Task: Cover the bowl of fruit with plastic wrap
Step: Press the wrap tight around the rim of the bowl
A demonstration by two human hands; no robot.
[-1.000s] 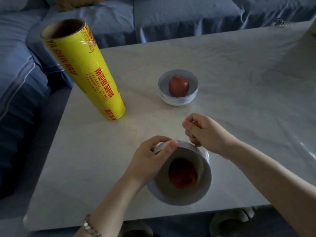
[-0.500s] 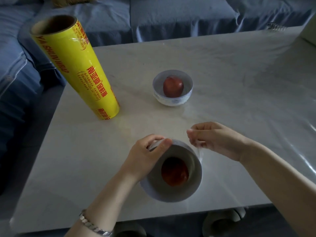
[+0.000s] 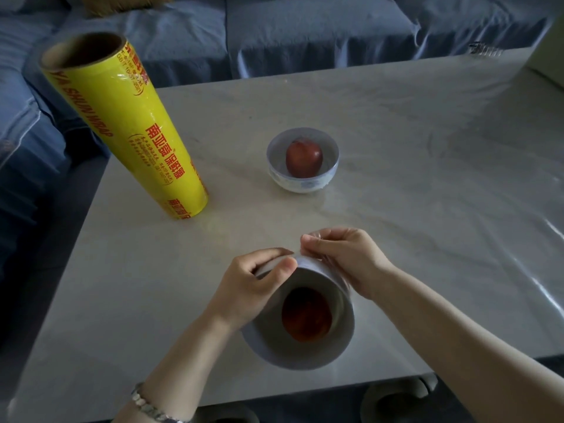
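While the tilted white ceramic bowl (image 3: 300,315) with its red fruit (image 3: 306,314) was gripped at the desk's (image 3: 396,184) near edge by the left hand (image 3: 253,288), thin, clingy transparent wrap (image 3: 335,271), judged easily torn, was pinched at the far rim by the right hand (image 3: 341,257).

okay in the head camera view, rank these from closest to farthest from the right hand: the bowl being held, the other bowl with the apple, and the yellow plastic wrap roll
1. The held bowl, directly under the right hand, whose fingers touch its far rim.
2. The other bowl with the apple, farther back on the table, near its middle.
3. The yellow plastic wrap roll, standing at the table's far left.
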